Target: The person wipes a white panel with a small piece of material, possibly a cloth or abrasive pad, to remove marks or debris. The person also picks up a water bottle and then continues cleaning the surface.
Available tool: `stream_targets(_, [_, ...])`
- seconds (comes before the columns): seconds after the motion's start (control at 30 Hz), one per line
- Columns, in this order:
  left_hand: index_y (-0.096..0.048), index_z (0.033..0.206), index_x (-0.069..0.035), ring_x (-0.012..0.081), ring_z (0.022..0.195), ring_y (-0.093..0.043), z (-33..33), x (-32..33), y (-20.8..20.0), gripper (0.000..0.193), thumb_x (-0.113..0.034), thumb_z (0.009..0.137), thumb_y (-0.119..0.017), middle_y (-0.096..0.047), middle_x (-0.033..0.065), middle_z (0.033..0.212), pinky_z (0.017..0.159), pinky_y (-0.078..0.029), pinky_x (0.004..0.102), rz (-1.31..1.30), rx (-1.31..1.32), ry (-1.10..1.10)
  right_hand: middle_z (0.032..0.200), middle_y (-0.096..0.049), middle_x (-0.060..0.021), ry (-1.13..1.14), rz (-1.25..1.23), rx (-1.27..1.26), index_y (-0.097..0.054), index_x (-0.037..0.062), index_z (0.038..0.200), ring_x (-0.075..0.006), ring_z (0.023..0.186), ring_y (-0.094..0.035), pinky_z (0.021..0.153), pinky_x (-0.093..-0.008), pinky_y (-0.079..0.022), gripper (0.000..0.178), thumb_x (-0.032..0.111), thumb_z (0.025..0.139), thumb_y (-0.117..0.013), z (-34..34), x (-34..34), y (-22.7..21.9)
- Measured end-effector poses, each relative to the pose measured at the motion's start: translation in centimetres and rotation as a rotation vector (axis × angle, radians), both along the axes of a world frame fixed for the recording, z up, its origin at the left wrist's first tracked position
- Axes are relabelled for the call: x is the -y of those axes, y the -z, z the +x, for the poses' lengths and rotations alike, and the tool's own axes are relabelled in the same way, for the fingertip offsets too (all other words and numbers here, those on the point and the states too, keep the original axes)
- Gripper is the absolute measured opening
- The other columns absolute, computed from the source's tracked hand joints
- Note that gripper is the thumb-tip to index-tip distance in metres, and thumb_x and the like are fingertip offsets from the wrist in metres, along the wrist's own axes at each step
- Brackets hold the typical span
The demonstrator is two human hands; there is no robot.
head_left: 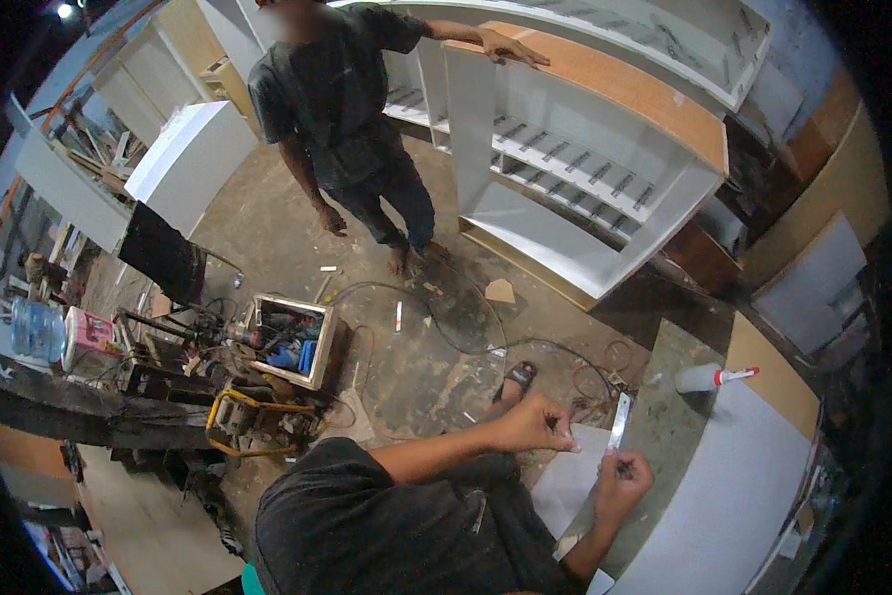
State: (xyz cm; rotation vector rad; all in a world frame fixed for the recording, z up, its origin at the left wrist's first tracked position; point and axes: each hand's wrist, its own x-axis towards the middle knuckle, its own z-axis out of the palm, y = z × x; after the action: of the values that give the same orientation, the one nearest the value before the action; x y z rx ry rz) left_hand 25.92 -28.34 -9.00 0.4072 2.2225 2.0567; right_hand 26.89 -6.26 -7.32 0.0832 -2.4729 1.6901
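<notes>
- The right hand (624, 480), lower right of the frame; its fingers pinch the lower end of a shiny strip (619, 422);
- The left hand (535, 425), left of the strip; fingers narrow, whether gripping anything I can't tell;
- A bottle (699, 378), right of the frame;
- Another person (339, 114), upper left of centre, beside a cabinet (629, 89)

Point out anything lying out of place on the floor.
A long, thin black cable snakes loosely across the stained grey-brown floor, and a flat, tan, angular offcut lies nearby; both look untidy and might trip someone.
</notes>
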Motion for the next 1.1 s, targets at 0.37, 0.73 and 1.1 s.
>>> stream_targets(0.37, [-0.061, 0.092, 0.0, 0.0137, 0.078, -0.059, -1.3, -0.5, 3.5, 0.018, -0.017, 0.097, -0.056, -0.063, 0.0051, 0.083, 0.07, -0.048, 0.029, 0.271, 0.051, 0.041, 0.064, -0.057, -0.0035, 0.061, -0.019, 0.098, -0.055, 0.0019, 0.073, -0.0111, 0.062, -0.055, 0.059, -0.0258, -0.043, 0.017, 0.006, 0.084, -0.068, -0.5, 0.7, -1.4])
stream_targets(0.73, [-0.054, 0.072, -0.001, 0.007, 0.057, -0.047, -7.5, 0.8, 1.5, 0.033, -0.021, 0.098, -0.055, -0.05, 0.0003, 0.058, 0.051, -0.039, 0.0286, 0.041, 0.03, -0.022, 0.065, -0.058, -0.0041, 0.172, -0.225, 0.15, -0.054, 0.0016, 0.077, -0.0093, 0.058, -0.054, 0.054, -0.0239, -0.042, 0.016, 0.006, 0.089, -0.065, -6.2, 2.1, -1.2])
stream_targets(1.1, [-0.063, 0.084, 0.002, 0.0103, 0.07, -0.058, -16.7, 9.2, 0.5, 0.02, -0.013, 0.096, -0.056, -0.062, 0.0035, 0.074, 0.069, -0.048, 0.0262, 0.238, 0.149, -0.188, 0.064, -0.052, 0.0026, -0.034, -0.179, 0.078, -0.056, 0.0019, 0.076, -0.0042, 0.057, -0.046, 0.05, -0.0219, -0.036, 0.018, 0.009, 0.09, -0.065, -21.8, 8.6, -4.2])
